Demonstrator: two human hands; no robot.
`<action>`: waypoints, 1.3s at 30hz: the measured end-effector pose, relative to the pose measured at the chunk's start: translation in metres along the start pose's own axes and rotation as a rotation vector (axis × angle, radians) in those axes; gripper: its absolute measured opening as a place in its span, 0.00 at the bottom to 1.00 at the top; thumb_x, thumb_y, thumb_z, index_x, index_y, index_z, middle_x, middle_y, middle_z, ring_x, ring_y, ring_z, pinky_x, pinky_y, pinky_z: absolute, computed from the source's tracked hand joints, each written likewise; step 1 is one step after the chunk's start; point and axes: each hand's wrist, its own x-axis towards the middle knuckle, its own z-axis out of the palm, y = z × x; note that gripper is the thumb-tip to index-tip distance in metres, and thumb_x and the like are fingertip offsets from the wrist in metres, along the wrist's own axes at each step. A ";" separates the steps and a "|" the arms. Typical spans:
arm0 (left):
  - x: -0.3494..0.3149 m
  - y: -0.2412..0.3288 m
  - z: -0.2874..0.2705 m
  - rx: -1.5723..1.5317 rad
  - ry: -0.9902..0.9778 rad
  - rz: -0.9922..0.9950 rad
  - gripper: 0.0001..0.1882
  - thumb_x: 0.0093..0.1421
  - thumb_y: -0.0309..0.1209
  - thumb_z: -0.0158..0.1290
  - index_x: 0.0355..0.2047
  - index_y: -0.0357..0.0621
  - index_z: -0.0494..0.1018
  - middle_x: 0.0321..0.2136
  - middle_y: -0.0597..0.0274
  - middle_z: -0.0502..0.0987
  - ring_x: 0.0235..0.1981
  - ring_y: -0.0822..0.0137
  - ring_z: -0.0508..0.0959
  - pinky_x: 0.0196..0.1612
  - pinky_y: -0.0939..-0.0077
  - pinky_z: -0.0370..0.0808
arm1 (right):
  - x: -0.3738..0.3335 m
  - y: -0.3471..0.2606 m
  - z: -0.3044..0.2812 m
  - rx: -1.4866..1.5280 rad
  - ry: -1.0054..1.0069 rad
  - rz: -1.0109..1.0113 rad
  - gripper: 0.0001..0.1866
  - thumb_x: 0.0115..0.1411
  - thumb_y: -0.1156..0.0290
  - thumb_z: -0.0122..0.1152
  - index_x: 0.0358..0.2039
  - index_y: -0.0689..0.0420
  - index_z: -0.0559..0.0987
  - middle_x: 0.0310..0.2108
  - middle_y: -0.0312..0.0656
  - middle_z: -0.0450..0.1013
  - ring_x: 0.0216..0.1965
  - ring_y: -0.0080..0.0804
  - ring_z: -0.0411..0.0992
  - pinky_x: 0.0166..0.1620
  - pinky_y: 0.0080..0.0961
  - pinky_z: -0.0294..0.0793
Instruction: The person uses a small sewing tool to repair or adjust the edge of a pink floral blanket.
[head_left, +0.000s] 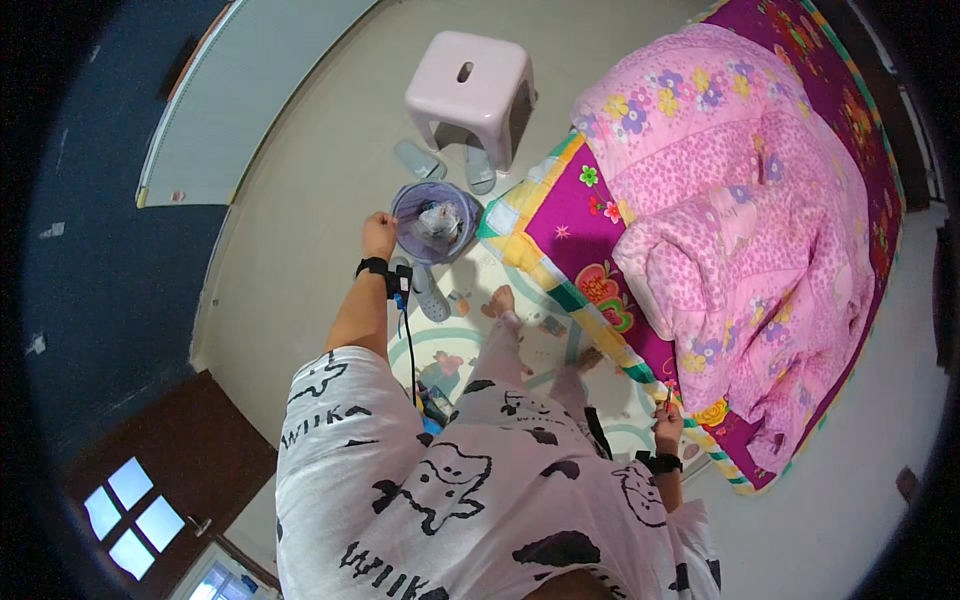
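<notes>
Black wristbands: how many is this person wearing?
2 in view: one wristband just behind the left hand, the other wristband just behind the right hand. The sleeves could hide more.

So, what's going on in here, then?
A barefoot person stands beside a rumpled pink floral quilt lying on a purple floral bedspread with a patchwork border. Their left hand is at the side of a round, bluish-purple bin with crumpled clear plastic inside; whether it grips the rim is unclear. Their right hand holds a thin object, too small to identify, by the bedspread's edge. A pale pink stool stands beyond the bin.
</notes>
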 end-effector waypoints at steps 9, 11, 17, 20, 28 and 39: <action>-0.053 0.007 0.079 0.004 -0.318 0.231 0.16 0.52 0.40 0.51 0.26 0.36 0.71 0.20 0.54 0.74 0.23 0.61 0.73 0.30 0.66 0.69 | -0.024 0.069 -0.042 0.053 0.154 -0.169 0.18 0.57 0.66 0.56 0.43 0.63 0.69 0.35 0.41 0.71 0.35 0.24 0.67 0.41 0.21 0.67; -0.083 0.006 0.108 -0.114 -0.562 0.077 0.15 0.54 0.40 0.51 0.26 0.39 0.72 0.18 0.64 0.72 0.22 0.72 0.71 0.26 0.75 0.68 | -0.039 0.074 -0.052 0.133 0.266 -0.125 0.12 0.58 0.65 0.53 0.36 0.61 0.72 0.23 0.37 0.68 0.26 0.23 0.65 0.32 0.22 0.66; -0.222 0.087 0.221 -0.298 -0.972 0.170 0.09 0.54 0.37 0.51 0.29 0.45 0.72 0.22 0.69 0.72 0.21 0.75 0.70 0.22 0.79 0.64 | -0.073 0.206 -0.138 0.258 0.427 -0.083 0.11 0.60 0.64 0.50 0.28 0.60 0.69 0.18 0.34 0.62 0.20 0.24 0.61 0.27 0.24 0.63; -0.349 0.163 0.260 -0.235 -0.969 0.194 0.09 0.55 0.36 0.48 0.32 0.47 0.72 0.24 0.69 0.73 0.23 0.73 0.73 0.22 0.80 0.65 | -0.103 0.251 -0.186 0.422 0.540 -0.058 0.10 0.61 0.66 0.48 0.34 0.59 0.69 0.18 0.35 0.63 0.20 0.22 0.61 0.26 0.22 0.64; -0.599 0.319 0.356 -0.003 -1.306 0.579 0.12 0.56 0.39 0.49 0.30 0.42 0.72 0.21 0.68 0.73 0.23 0.74 0.72 0.28 0.77 0.69 | -0.128 0.362 -0.309 0.921 0.807 -0.064 0.07 0.59 0.70 0.49 0.35 0.60 0.70 0.23 0.35 0.67 0.22 0.21 0.64 0.28 0.17 0.66; -0.791 0.471 0.409 0.020 -1.660 0.636 0.22 0.58 0.46 0.49 0.45 0.42 0.69 0.34 0.67 0.73 0.33 0.74 0.69 0.37 0.83 0.65 | -0.092 0.374 -0.401 1.201 0.852 0.312 0.10 0.53 0.67 0.59 0.31 0.59 0.73 0.21 0.34 0.68 0.15 0.21 0.64 0.17 0.18 0.62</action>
